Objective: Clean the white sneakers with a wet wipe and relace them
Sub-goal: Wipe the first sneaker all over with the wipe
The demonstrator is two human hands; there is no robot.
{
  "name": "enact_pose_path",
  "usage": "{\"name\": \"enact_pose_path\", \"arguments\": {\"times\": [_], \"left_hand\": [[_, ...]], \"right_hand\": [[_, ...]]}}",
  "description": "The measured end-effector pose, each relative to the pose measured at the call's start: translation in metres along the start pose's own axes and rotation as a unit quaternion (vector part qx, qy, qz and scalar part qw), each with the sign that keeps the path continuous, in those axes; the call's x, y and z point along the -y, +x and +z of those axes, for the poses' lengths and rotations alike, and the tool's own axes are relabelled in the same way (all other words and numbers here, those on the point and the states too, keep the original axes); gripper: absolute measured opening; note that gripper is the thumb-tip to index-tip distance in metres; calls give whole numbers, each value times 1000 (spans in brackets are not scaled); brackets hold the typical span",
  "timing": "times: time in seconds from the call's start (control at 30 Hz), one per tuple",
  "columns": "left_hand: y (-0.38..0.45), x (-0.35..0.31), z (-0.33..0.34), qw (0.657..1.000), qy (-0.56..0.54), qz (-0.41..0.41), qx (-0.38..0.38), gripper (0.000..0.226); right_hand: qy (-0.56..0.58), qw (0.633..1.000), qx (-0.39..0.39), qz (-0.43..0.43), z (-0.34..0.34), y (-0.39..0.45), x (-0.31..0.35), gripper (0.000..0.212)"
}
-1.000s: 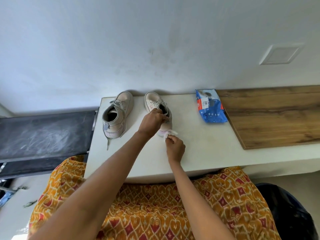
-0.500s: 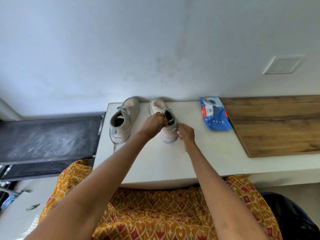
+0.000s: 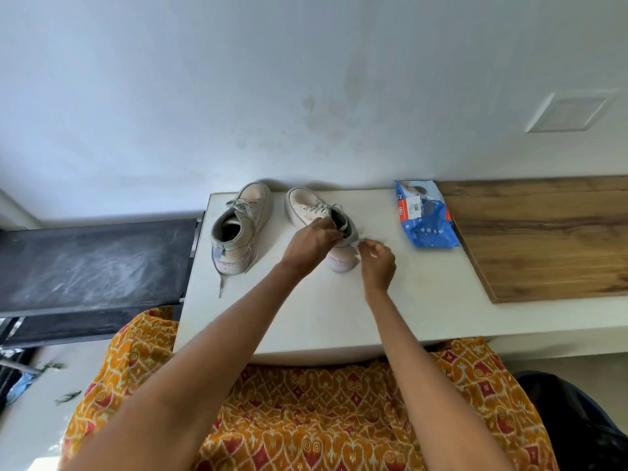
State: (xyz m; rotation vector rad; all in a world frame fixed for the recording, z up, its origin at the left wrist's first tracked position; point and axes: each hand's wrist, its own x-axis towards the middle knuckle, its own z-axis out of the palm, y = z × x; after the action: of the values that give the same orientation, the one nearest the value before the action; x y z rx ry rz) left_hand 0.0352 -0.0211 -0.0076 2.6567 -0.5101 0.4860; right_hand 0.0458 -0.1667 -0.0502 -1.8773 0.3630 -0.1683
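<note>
Viewing from the head camera: the right-hand sneaker (image 3: 317, 215) stands near the back edge of the white bench (image 3: 323, 321), toe toward the wall, heel toward the person; its long axis runs from back edge to front edge, tilted slightly; the left hand (image 3: 311, 244) lies over its collar with fingers curled onto the upper, gripping it; the right hand (image 3: 377, 263) sits just beside the heel on the outer side, fingers pinched on a small pale piece at the shoe's side, probably lace end or wipe; which of the two cannot be told. Both hands are close to this shoe; the left is nearer the opening, the right nearer the heel and sole edge; any coming stroke or pull is judged to run along that outer flank.

The second sneaker (image 3: 239, 229) stands toward the back left corner, parallel, laced, one lace end trailing toward the front edge; no hand touches it.

A blue wipe packet (image 3: 424, 215) lies near the back edge, well right of the shoes; a wooden board (image 3: 543, 239) adjoins the bench's right side; a pale wall rises behind; a dark surface (image 3: 95, 263) lies left; patterned orange cloth (image 3: 306, 419) covers the lap.
</note>
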Motion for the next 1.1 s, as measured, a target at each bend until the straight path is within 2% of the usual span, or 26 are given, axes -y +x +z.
{"name": "enact_pose_path", "arguments": {"times": [0.13, 0.27, 0.37, 0.43, 0.5, 0.57, 0.7, 0.83, 0.97, 1.1], "left_hand": [[6, -18, 14, 1000, 1, -15, 0, 16], [-1, -20, 20, 999, -2, -19, -27, 23], [-4, -20, 21, 999, 8, -7, -38, 29], [-3, -20, 20, 999, 17, -16, -30, 22], [-3, -21, 19, 999, 17, -19, -21, 25], [-4, -23, 17, 1000, 19, -18, -17, 30], [-6, -25, 19, 999, 17, -31, -14, 33], [-5, -24, 19, 999, 25, -30, -2, 36], [-2, -26, 16, 998, 35, -41, 14, 38], [-2, -27, 17, 998, 24, -48, 11, 37]], "right_hand": [[-20, 999, 36, 11, -16, 26, 11, 18], [4, 999, -21, -37, -12, -2, 6, 17], [-34, 997, -30, -65, -11, -13, -11, 21], [-61, 997, -24, -40, -12, 1, -8, 20], [-73, 997, 1, -14, -13, 17, 1, 20], [-58, 998, 1, -8, -10, 20, 11, 24], [-1, 998, -58, -14, -1, -14, 3, 21], [2, 998, -47, -42, -5, -30, -15, 20], [19, 998, -60, 7, -7, -1, 0, 21], [47, 996, -81, 10, 2, -8, 12, 21]]}}
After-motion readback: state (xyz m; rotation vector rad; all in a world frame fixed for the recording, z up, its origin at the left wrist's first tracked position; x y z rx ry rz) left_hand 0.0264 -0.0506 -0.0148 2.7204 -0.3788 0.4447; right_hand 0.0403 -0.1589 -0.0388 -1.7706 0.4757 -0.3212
